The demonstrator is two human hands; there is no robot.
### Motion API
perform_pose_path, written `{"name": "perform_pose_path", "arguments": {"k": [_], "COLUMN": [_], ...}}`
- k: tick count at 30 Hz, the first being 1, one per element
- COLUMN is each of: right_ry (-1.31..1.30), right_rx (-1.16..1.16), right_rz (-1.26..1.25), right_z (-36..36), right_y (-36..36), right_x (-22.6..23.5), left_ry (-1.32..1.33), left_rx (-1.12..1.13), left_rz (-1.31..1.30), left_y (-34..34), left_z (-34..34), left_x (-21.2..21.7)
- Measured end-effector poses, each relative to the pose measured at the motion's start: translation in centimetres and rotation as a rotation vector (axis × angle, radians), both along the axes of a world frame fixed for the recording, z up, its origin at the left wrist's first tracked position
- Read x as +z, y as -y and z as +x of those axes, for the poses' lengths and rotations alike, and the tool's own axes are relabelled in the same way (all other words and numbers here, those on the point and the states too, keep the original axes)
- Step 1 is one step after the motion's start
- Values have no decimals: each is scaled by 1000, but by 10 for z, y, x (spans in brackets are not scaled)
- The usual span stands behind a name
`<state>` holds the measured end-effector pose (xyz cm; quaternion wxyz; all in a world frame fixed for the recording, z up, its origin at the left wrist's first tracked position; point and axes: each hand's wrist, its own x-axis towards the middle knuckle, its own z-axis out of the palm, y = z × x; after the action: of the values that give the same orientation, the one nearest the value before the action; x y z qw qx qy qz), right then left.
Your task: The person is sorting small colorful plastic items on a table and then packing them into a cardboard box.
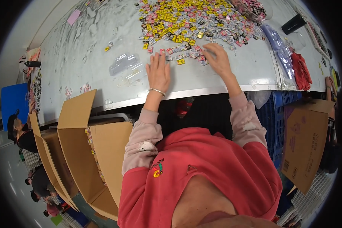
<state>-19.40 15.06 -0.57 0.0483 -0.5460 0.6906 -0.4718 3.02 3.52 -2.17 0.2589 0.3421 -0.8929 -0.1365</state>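
Observation:
A large spread of small wrapped packets (178, 24), yellow, pink, white and black, covers the far middle of the pale table (87, 72). A loose cluster of pink packets (194, 55) and a yellow packet (181, 61) lie nearer, between my hands. My left hand (158, 74) rests palm down with its fingers stretched out, the tips beside the cluster's left end. At the right end, my right hand (218, 60) reaches over the packets, fingers bent and thumb apart, with nothing visibly held. A clear plastic tray (125, 64) lies left of my left hand.
Open cardboard boxes (76, 148) stand below the table's left edge. Clear plastic trays (279, 49), a red cloth-like item (301, 71) and a black cup-shaped object (293, 23) are at the right. A blue crate (275, 125) and another carton (306, 144) stand below. Other people work at left.

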Motion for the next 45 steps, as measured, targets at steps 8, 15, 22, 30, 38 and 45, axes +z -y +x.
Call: {"name": "perform_pose_path", "arguments": {"k": [8,15,22,30,38,45], "right_ry": [-398,-378,-133,-237,47,-51], "right_rx": [-88,92,-32,-118,83,-110], "right_rz": [58,28,285,224,280,148], "right_z": [44,61,-14,-33,47,22], "right_y": [-2,-16,36,35,-41,-23], "right_x": [5,-2,8,8,0,13], "left_ry": [-136,-77,-143,-98,-10,-143], "left_rx": [-47,-200,-314,-327,-450,-416], "left_rz": [-130,-141,-48,202,257,324], "left_y": [0,-32,-36,-42,-42,-37], "left_z": [-1,-28,-20,-15,-27,-9], "left_x": [16,18,16,39,24,33]}}
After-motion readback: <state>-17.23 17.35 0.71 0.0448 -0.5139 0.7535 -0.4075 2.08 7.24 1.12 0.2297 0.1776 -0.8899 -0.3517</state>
